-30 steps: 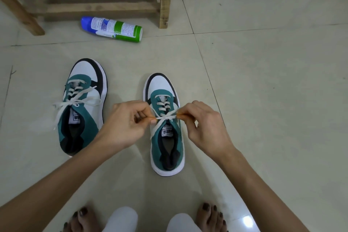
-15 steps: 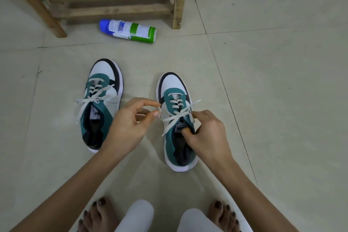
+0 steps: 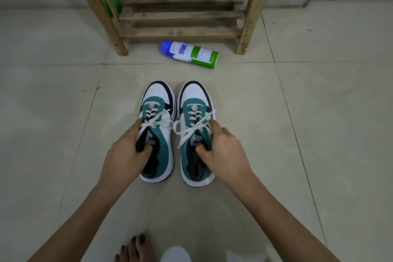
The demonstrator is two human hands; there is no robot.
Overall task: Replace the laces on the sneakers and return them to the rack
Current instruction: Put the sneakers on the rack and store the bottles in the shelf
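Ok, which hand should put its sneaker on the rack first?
Left, probably. The left hand and right hand each grip a sneaker, but the spray can lies ahead of the right sneaker, before the rack; the left sneaker has a clearer path.

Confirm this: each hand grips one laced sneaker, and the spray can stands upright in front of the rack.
Wrong on one point: in the head view the spray can lies on its side in front of the rack, not upright. The rest holds.
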